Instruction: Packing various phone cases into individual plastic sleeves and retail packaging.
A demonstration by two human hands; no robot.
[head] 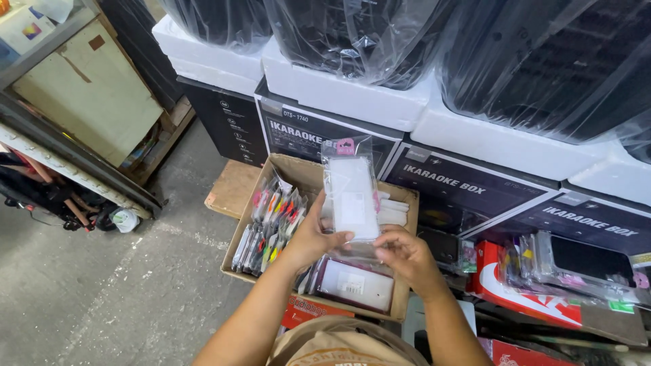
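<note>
A clear packet (352, 196) with a white case inside is held upright above an open carton (400, 203), the left hand (313, 238) gripping its lower edge, the right hand (405, 256) pinching beneath; many packets (274, 227) in the carton appear yet to be handled.

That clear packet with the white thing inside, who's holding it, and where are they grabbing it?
Both hands hold the clear packet at its bottom end: the left hand grips the lower left corner, the right hand the lower right edge.

One head-worn camera looks steeply down, close above a cardboard box (271, 196) on the floor.
</note>
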